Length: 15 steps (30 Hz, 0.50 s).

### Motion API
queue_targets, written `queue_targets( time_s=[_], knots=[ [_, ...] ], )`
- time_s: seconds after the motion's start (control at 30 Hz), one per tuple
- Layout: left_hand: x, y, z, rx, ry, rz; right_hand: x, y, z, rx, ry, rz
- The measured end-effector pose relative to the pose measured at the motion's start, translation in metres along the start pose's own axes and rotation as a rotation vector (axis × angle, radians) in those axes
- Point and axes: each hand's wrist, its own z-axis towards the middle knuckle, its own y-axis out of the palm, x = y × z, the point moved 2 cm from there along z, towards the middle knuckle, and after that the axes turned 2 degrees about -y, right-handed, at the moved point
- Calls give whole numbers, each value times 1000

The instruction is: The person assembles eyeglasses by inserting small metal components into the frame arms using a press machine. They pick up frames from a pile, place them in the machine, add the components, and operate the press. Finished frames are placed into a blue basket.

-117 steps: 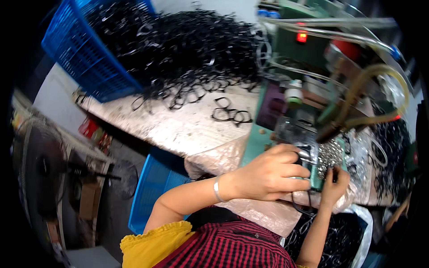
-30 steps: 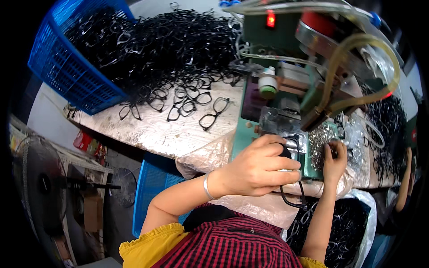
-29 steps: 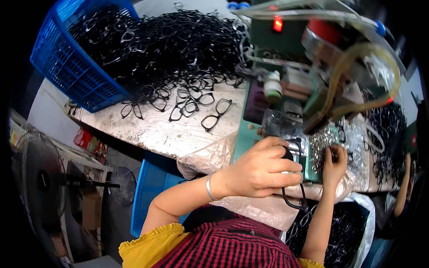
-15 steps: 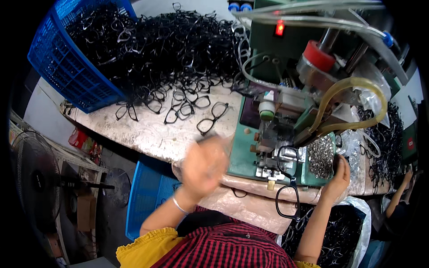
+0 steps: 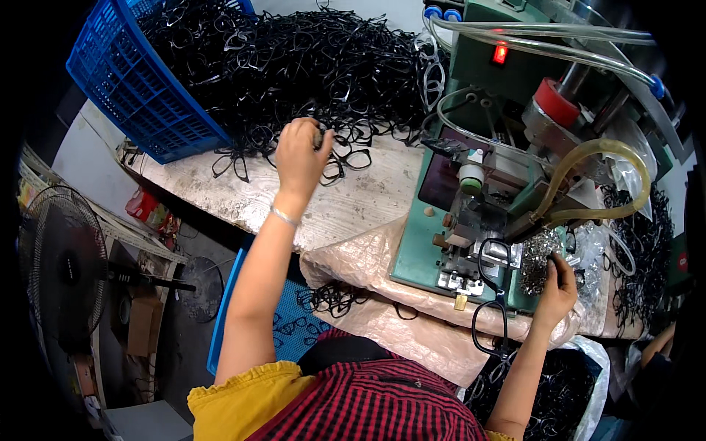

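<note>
My left hand (image 5: 298,158) reaches to the near edge of a large heap of black eyeglass frames (image 5: 294,73). Its fingers are curled, the thumb close by; whatever lies between them is hidden. At the right, my right hand (image 5: 559,292) has its thumb and fingers drawn together at the edge of a pile of small shiny metal pieces (image 5: 535,268). Too little shows to name what it pinches. Between the hands, one black eyeglass frame (image 5: 501,296) hangs upright at the front of the green press machine (image 5: 419,257), touched by neither hand.
A blue basket (image 5: 147,95) tilts beside the heap. Below the table edge, a blue bin (image 5: 283,331) holds several frames, and a white-lined sack (image 5: 588,367) holds more. A yellowish hose (image 5: 632,154) loops over the metal pieces. A fan (image 5: 70,264) stands at left.
My left hand has swung forward and left from the table's front edge to the heap. The single frame lying apart on the table is gone from its place. My right hand stays by the metal pieces.
</note>
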Motion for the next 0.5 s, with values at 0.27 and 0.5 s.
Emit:
queue_targets(
  time_s=[0.27, 0.5],
  knots=[
    [-14, 27, -82, -404, -213, -140, -16, -41, -42, 41, 2, -153],
    [42, 15, -50, -111, -396, -515, -93, 49, 7, -200, -88, 256]
  ],
)
